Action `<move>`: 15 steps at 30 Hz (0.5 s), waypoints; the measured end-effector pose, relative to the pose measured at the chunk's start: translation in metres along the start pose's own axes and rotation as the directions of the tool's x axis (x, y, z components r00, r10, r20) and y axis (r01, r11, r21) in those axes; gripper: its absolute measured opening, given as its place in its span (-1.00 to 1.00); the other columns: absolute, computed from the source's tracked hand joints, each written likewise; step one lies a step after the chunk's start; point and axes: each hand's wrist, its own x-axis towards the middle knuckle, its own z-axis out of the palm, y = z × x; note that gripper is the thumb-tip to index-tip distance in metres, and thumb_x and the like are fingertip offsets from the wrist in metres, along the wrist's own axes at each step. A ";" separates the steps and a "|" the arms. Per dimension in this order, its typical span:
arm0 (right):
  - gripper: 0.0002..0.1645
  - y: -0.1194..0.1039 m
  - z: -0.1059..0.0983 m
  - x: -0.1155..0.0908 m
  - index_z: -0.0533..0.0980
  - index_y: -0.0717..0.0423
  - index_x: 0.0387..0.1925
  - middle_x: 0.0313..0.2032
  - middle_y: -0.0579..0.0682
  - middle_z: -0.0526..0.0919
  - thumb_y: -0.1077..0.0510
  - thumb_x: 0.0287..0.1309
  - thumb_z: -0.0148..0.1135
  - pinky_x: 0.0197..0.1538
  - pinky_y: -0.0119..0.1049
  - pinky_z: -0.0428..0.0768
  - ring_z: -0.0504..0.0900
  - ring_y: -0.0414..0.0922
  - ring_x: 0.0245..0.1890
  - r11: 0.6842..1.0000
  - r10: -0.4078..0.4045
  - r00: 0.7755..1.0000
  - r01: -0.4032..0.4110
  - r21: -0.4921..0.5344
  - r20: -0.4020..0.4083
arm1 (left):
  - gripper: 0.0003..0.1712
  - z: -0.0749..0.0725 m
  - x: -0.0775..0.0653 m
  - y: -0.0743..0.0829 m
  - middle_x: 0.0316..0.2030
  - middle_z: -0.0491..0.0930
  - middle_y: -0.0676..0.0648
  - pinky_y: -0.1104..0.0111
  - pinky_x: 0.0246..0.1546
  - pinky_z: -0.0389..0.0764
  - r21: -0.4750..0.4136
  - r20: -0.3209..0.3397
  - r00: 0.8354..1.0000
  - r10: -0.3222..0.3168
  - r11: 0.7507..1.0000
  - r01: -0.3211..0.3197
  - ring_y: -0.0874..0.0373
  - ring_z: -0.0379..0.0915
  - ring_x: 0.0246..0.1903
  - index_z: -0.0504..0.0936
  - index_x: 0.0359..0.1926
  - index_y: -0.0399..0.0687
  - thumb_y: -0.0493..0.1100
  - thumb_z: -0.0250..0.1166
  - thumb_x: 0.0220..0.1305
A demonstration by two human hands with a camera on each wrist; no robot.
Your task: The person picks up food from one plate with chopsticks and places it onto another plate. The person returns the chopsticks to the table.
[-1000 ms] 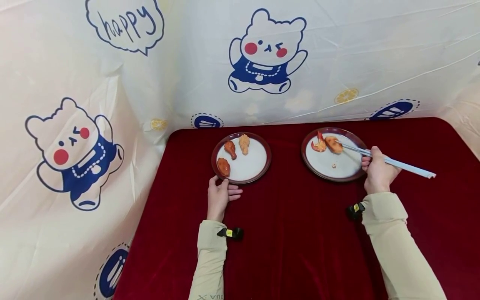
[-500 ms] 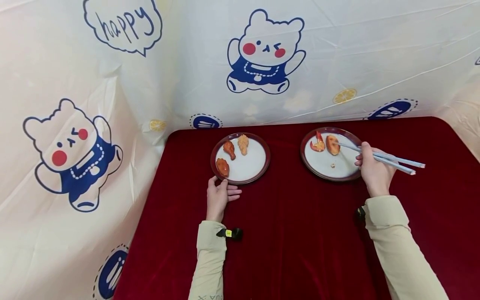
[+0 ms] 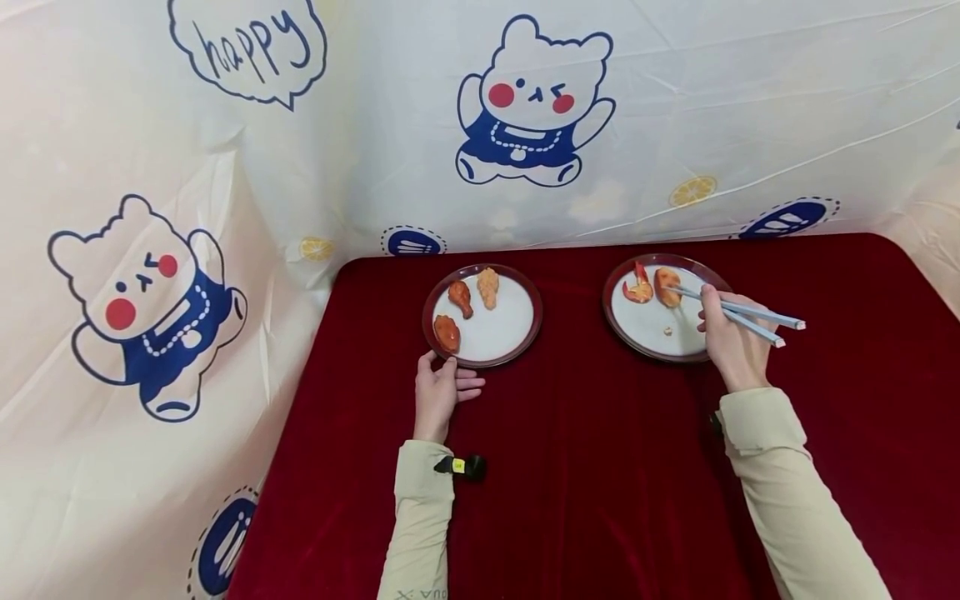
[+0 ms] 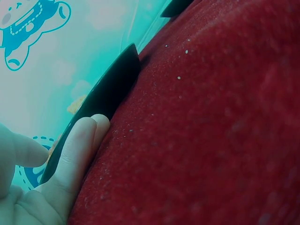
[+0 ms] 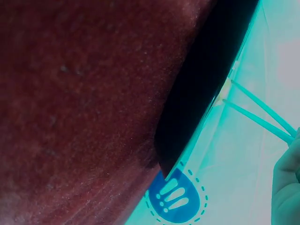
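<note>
At the left plate [image 3: 517, 346], my left hand [image 3: 437, 400] pinches the near rim, thumb above and fingers against the outer wall. On that plate lie a glazed drumstick [image 3: 461, 298], a pale fried drumstick [image 3: 488, 288] and a glossy chicken wing [image 3: 447, 333]. My right hand [image 3: 737, 340] holds a pair of pale blue chopsticks [image 3: 772, 316] over the right plate [image 3: 637, 350]. Their tips meet a browned oval food piece [image 3: 667, 286]; whether they grip it, I cannot tell. Beside it sits a red-and-orange claw-shaped piece [image 3: 637, 287].
A small brown crumb [image 3: 667, 332] lies on the right plate. Both plates stand near the back edge of a table covered in dark red cloth [image 3: 570, 450]. Behind it hangs a white printed curtain [image 3: 390, 125]. In the left wrist view, light specks [image 4: 178, 78] dot the cloth.
My right hand has shifted left, bringing the chopsticks' rear ends left and spreading them apart. The browned oval piece has turned more upright on its plate. My left hand stays at the left plate's rim.
</note>
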 end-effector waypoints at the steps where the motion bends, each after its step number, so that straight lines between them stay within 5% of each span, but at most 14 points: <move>1: -0.33 0.000 0.000 0.000 0.66 0.21 -0.54 -0.83 -0.47 0.45 -0.25 0.29 0.01 -0.60 -0.45 0.32 0.45 -0.50 -0.73 1.000 0.001 1.000 -0.001 -0.003 0.001 | -0.41 0.000 0.000 0.000 -0.21 0.64 -0.35 0.21 -0.33 0.77 0.000 0.000 1.000 0.001 1.000 -0.001 0.00 0.72 -0.40 -0.01 0.45 -0.10 -0.14 -0.07 0.51; 15: -0.40 0.004 -0.001 0.004 0.65 0.13 -0.56 -0.83 -0.48 0.43 -0.23 0.30 0.02 -0.64 -0.49 0.31 0.44 -0.48 -0.75 1.000 0.007 1.000 -0.007 0.000 -0.015 | -0.39 0.000 -0.001 0.002 -0.19 0.64 -0.36 0.21 -0.33 0.77 0.004 -0.001 1.000 0.001 1.000 -0.001 0.00 0.72 -0.40 -0.04 0.47 -0.11 -0.14 -0.07 0.51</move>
